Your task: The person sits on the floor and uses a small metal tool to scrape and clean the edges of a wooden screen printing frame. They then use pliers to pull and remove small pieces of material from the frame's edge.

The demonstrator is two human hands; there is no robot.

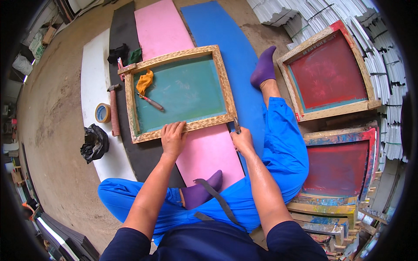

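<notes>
A wooden screen-printing frame (224,82) with green mesh (187,89) lies flat before me. My left hand (173,140) rests on its near rail, fingers bent over the wood. At the near right corner my right hand (242,140) is closed round a dark metal hand tool, apparently pliers (237,125), with its tip against or just beside the rail; my fist hides most of it. On the mesh lie a crumpled orange cloth (145,81) and a slim tool with a reddish handle (151,103). A small wood block (126,68) sits at the far left corner.
Left of the frame are a hammer (114,111), a tape roll (102,113), a black plastic bag (94,144) and dark cloths (122,53). Coloured boards (161,26) lie underneath. To the right stand a red-mesh frame (328,71), stacked frames (337,167) and white bundles (322,17).
</notes>
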